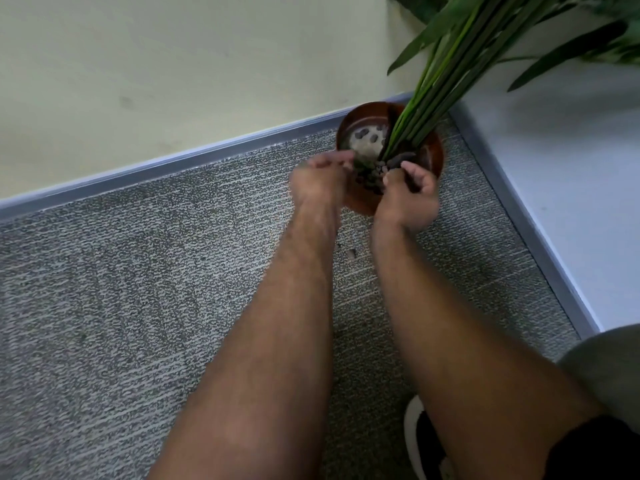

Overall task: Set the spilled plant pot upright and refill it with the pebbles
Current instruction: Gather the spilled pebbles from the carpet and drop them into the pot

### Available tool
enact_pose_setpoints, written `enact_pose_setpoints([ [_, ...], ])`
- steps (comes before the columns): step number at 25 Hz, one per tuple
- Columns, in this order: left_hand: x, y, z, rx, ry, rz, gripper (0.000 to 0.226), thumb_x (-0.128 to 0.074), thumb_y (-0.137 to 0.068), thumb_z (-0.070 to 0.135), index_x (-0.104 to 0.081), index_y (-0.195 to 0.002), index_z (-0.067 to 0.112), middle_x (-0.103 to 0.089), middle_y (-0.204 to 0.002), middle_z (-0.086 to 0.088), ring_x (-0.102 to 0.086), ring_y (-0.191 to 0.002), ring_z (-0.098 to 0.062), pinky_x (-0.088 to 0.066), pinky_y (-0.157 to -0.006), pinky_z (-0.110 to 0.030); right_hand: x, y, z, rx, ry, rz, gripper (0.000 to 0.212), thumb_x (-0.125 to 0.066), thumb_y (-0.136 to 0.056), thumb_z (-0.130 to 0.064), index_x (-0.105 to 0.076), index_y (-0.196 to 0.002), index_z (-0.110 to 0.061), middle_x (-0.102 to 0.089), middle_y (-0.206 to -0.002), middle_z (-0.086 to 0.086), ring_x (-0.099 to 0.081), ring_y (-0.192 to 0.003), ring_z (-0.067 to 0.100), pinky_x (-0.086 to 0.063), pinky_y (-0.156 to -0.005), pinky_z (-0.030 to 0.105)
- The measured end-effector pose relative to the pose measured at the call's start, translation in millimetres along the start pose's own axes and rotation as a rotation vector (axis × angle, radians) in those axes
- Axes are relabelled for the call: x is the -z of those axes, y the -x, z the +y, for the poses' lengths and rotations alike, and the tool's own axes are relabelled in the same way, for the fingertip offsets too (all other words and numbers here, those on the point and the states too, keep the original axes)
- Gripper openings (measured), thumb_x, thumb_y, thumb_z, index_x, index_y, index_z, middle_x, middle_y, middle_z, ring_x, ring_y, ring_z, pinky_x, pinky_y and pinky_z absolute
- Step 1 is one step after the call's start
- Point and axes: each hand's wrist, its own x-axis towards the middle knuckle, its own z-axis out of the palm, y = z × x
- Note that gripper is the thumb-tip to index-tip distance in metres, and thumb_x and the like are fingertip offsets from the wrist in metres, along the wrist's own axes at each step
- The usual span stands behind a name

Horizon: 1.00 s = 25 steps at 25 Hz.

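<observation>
A brown plant pot [363, 114] stands upright on the grey carpet in the corner, with long green stems [446, 74] leaning up to the right. Inside it I see a pale filling [365, 145] with a few dark pebbles, and more dark pebbles [375, 174] piled at the near side. My left hand [320, 180] is blurred at the pot's near left rim, fingers curled over the pebbles. My right hand [412, 194] sits at the near right rim, fingers curled with dark pebbles in its grasp.
A cream wall with a grey skirting strip [194, 154] runs behind the pot. A white panel [568, 174] with a grey edge stands to the right. Two small pebbles [351, 251] lie on the carpet between my forearms. My shoe [424, 441] shows at bottom right.
</observation>
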Motion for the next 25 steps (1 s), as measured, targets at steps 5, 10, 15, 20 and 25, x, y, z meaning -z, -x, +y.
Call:
enact_pose_setpoints([
  [5, -46, -16, 26, -0.052, -0.045, -0.233, 0.030, -0.064, -0.076, -0.001, -0.077, -0.100, 0.013, -0.076, -0.110, -0.013, -0.072, -0.104, -0.027, -0.059, -0.093, -0.046, 4, -5, 18, 0.042, 0.023, -0.098, 0.035, -0.062, -0.082, -0.013, -0.071, -0.115, -0.010, -0.074, -0.109, 0.007, -0.071, -0.102, 0.021, -0.059, -0.089, 0.045],
  [10, -11, -4, -6, -0.136, -0.070, -0.072, 0.039, -0.055, -0.087, -0.012, -0.074, -0.101, 0.020, -0.075, -0.111, -0.004, -0.069, -0.108, -0.024, -0.058, -0.095, -0.046, 31, 4, 35, 0.547, 0.204, -0.064, 0.023, -0.059, -0.096, -0.018, -0.069, -0.094, 0.002, -0.068, -0.084, 0.015, -0.064, -0.076, 0.024, -0.052, -0.069, 0.030],
  [15, 64, 35, -86, -0.061, -0.391, 0.213, 0.011, -0.073, -0.089, 0.015, -0.070, -0.085, 0.025, -0.071, -0.083, 0.013, -0.068, -0.082, -0.007, -0.048, -0.064, -0.005, 62, 18, 82, 0.456, 0.566, -0.435, 0.032, -0.064, -0.096, -0.036, -0.070, -0.088, -0.006, -0.072, -0.084, 0.010, -0.062, -0.074, 0.021, -0.036, -0.065, 0.023],
  [20, 121, 82, -183, 0.253, -0.892, 0.173, 0.089, -0.083, -0.054, 0.072, -0.060, -0.126, 0.025, -0.067, -0.116, -0.004, -0.069, -0.101, -0.027, -0.058, -0.088, -0.039, 68, 15, 115, 0.196, 1.030, -0.750, 0.033, -0.078, -0.078, -0.043, -0.065, -0.098, -0.020, -0.073, -0.099, 0.008, -0.068, -0.094, 0.027, -0.054, -0.081, 0.033],
  [25, 106, 104, -202, 0.049, -1.105, 0.004, 0.085, -0.085, -0.071, 0.051, -0.048, -0.142, 0.020, -0.054, -0.136, -0.013, -0.061, -0.116, -0.036, -0.053, -0.095, -0.042, 58, 13, 107, 0.284, 1.134, -0.855, 0.022, -0.081, -0.081, -0.026, -0.066, -0.095, -0.017, -0.072, -0.100, 0.010, -0.068, -0.093, 0.027, -0.054, -0.079, 0.031],
])
